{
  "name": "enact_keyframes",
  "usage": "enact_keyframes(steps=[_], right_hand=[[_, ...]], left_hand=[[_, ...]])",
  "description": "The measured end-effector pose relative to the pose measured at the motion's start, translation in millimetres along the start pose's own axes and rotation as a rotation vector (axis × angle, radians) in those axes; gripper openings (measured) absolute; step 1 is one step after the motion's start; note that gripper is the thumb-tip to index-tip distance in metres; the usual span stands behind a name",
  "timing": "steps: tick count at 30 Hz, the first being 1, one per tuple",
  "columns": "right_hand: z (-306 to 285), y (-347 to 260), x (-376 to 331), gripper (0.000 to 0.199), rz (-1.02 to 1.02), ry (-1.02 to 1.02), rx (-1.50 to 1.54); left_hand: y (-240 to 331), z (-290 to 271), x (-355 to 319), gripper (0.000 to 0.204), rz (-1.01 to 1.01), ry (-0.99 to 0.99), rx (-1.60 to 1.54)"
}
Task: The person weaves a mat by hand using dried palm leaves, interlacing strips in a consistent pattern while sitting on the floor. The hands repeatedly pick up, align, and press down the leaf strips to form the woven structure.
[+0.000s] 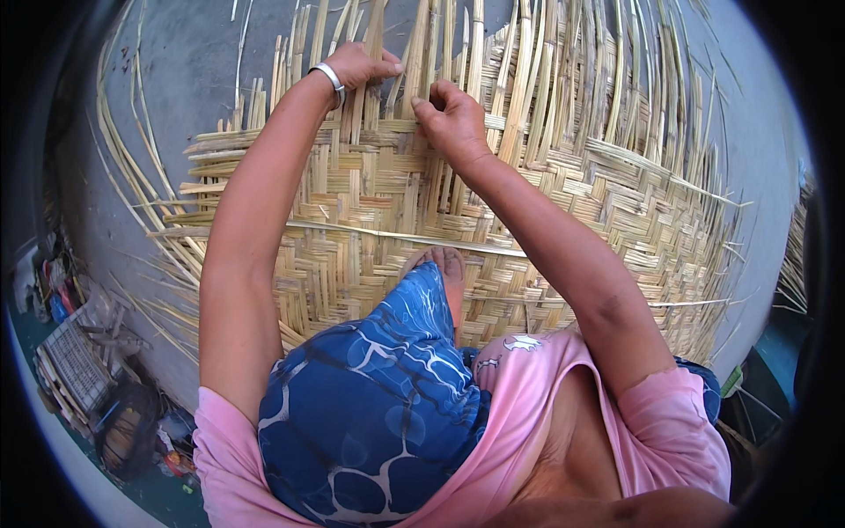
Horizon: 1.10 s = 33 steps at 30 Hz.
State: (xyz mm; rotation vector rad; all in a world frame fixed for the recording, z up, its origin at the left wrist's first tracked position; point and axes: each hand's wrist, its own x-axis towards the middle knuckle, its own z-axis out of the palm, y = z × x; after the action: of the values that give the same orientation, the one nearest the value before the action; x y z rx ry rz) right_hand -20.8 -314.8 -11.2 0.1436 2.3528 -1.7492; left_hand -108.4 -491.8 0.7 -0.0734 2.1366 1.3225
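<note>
A partly woven mat (383, 189) of flat, straw-coloured split-cane strips lies spread on the ground beneath me. At its far side, my left hand (359, 67), with a silvery band on the wrist, is closed around some upright strips (374, 35). Just right of it and a little nearer, my right hand (454, 123) is closed in a pinch on another strip at the weave's far edge. The fingertips of both hands are partly hidden. Between the hands, loose strips (421, 53) run away from me.
Long unwoven strips (620, 53) fan out at the far right, and cut ends stick out at the left. My bare foot (451, 273) rests on the mat. Grey ground (189, 62) surrounds it. Assorted clutter with a grid-like panel (75, 374) stands at the lower left.
</note>
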Motion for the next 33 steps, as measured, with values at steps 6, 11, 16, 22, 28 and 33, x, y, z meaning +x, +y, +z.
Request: enact_keyframes(steps=[6, 11, 16, 22, 28, 33], right_hand=[[0, -1, -1, 0.021, 0.009, 0.000, 0.024], [-2, -2, -1, 0.021, 0.021, -0.025, 0.025], [-2, 1, 0, 0.020, 0.005, -0.038, 0.020], [0, 3, 4, 0.019, 0.044, -0.035, 0.008], [8, 13, 10, 0.019, 0.096, 0.010, -0.039], [9, -6, 3, 0.018, -0.075, -0.052, -0.344]], left_hand=[[-10, 3, -2, 0.016, -0.147, -0.174, -0.443], [-23, 5, -1, 0.014, -0.184, -0.216, -0.342], [-28, 7, -10, 0.017, -0.120, -0.082, -0.318], [-29, 23, -18, 0.021, 0.183, 0.282, 0.296], [-21, 26, -31, 0.024, 0.048, 0.207, -0.272], [-26, 17, -37, 0.020, 0.027, 0.006, -0.623]])
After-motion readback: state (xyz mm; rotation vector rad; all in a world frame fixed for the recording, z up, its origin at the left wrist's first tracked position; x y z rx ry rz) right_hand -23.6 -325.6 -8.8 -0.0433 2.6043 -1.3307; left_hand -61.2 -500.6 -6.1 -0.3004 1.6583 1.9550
